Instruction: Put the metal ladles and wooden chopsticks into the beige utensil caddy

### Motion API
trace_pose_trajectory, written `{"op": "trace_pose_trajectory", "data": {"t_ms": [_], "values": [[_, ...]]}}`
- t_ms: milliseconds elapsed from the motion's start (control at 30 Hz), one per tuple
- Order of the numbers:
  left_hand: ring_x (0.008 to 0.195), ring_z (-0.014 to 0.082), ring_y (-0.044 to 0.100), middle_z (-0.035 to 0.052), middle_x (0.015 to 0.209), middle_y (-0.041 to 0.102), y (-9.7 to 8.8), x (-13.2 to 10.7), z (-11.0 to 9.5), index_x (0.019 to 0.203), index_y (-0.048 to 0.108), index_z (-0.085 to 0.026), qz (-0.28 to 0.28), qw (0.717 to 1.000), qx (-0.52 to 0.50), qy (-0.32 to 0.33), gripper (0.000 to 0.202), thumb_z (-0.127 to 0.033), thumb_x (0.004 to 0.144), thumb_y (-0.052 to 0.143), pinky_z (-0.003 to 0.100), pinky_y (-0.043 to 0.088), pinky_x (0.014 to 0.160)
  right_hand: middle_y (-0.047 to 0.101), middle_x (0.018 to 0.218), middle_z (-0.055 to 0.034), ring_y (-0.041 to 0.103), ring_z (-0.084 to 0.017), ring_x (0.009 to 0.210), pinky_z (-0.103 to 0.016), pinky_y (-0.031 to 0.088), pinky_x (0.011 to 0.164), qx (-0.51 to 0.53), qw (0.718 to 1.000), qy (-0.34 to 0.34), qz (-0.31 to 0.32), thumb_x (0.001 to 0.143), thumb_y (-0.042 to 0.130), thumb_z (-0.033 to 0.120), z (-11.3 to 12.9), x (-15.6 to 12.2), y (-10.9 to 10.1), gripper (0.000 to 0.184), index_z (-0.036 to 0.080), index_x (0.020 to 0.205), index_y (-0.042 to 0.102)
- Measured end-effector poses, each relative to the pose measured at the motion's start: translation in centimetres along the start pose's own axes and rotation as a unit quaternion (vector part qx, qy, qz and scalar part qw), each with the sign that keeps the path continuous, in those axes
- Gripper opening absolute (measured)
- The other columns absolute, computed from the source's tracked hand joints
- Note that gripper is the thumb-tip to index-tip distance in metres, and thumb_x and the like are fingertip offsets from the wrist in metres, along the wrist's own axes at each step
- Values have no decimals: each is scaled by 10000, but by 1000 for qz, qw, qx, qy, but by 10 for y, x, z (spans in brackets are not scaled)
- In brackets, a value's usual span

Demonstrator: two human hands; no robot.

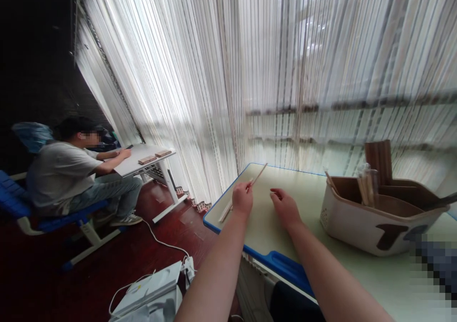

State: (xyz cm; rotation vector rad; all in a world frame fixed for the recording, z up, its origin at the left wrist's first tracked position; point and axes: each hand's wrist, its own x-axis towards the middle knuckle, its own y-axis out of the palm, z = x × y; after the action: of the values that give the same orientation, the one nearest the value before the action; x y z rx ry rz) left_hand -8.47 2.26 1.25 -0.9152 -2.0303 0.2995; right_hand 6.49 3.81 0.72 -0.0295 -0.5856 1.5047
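My left hand (pixel 242 198) rests closed on the pale table (pixel 310 188), pinching a thin wooden stick (pixel 259 173) that points away toward the curtain. More sticks (pixel 225 211) lie under that hand near the table's left edge. My right hand (pixel 284 206) lies on the table a little to the right, fingers curled loosely and pointing at the left hand, nothing visible in it.
A white basket (pixel 360 226) with brown trim holds wooden sticks and boards at the right. Striped curtains (pixel 271 74) hang behind the table. At left a seated person (pixel 67 169) works at another white desk (pixel 143 157). A white device (pixel 150 293) with cables lies on the dark red floor.
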Motion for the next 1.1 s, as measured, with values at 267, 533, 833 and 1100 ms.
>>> {"op": "trace_pose_trajectory", "data": {"t_ms": [267, 533, 833, 1100], "values": [[797, 145, 604, 43, 868, 676, 3, -4, -10, 871, 686, -179, 85, 981, -166, 54, 156, -172, 744, 595, 249, 468, 636, 690, 819, -87, 632, -222, 773, -311, 472, 658, 169, 973, 45, -153, 717, 514, 549, 0, 8, -11, 448, 149, 851, 665], [868, 161, 592, 42, 901, 670, 1, -10, -15, 905, 686, -202, 147, 972, -144, 115, 191, -184, 747, 579, 275, 482, 730, 663, 766, -78, 660, -207, 679, -263, 504, 505, 279, 949, 64, -133, 683, 598, 426, 3, 9, -11, 337, 125, 833, 623], [736, 156, 634, 100, 834, 693, 0, -9, -19, 924, 673, -114, 278, 893, -340, -95, 261, -289, 748, 590, 284, 490, 671, 677, 832, -83, 633, -195, 727, -317, 493, 613, 206, 963, -17, -176, 749, 532, 398, 19, 3, -22, 352, 145, 978, 620], [752, 202, 654, 141, 858, 689, -21, -11, -30, 874, 659, -95, 389, 780, -458, -176, 330, -357, 674, 683, 321, 496, 672, 677, 920, -103, 600, -188, 805, -306, 466, 644, 325, 943, 3, -79, 723, 586, 385, 29, 4, -35, 386, 151, 1028, 624]]}}
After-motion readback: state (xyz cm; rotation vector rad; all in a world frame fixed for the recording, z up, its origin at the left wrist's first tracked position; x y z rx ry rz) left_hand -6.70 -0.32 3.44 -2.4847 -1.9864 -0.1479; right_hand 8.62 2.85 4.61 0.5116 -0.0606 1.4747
